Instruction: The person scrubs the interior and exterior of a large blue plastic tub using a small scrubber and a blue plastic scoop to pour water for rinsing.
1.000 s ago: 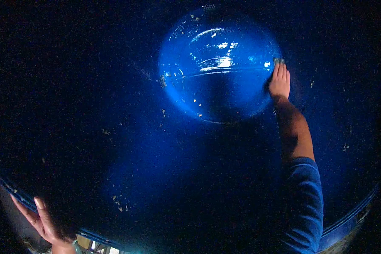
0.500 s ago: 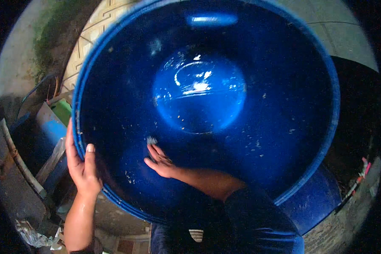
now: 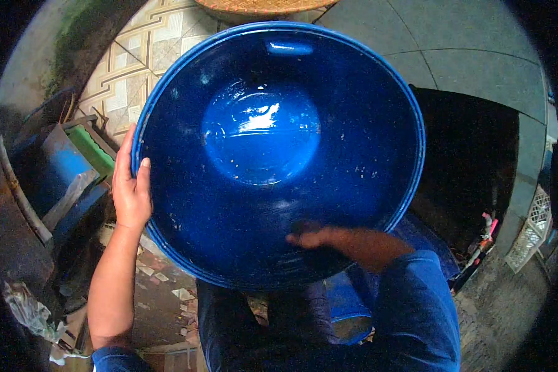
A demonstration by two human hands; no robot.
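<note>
- A big, round blue barrel [image 3: 372,124] stands in the middle, in front of the person, and I see its open mouth and its inside.
- The left hand [image 3: 132,189] is at the left side of the barrel; its fingers lie along the outer side, the thumb is bent over to the inner side, so it is gripping the rim [image 3: 422,155].
- The right hand [image 3: 310,238] is inside the mouth, low and near to the front wall; it is blurred and dark, so I cannot tell if its fingers are open or closed, or if they hold something.
- The bottom [image 3: 260,158] of the barrel is a brighter blue and has a white shine; small pale specks are spread over the bottom and the walls.
- The person wears blue sleeves [image 3: 415,310], and dark trousers [image 3: 226,322] show just below the barrel.
- Behind the barrel, at the upper edge, I see part of a woven tray [image 3: 266,5], and to its left patterned tiles [image 3: 125,61].
- On the left side there is a green piece [image 3: 90,149], and lower down a crumpled clear plastic bag [image 3: 31,313].
- On the right side, well apart from the barrel, a pale lattice piece [image 3: 532,230] lies near a small pink thing [image 3: 490,224].
</note>
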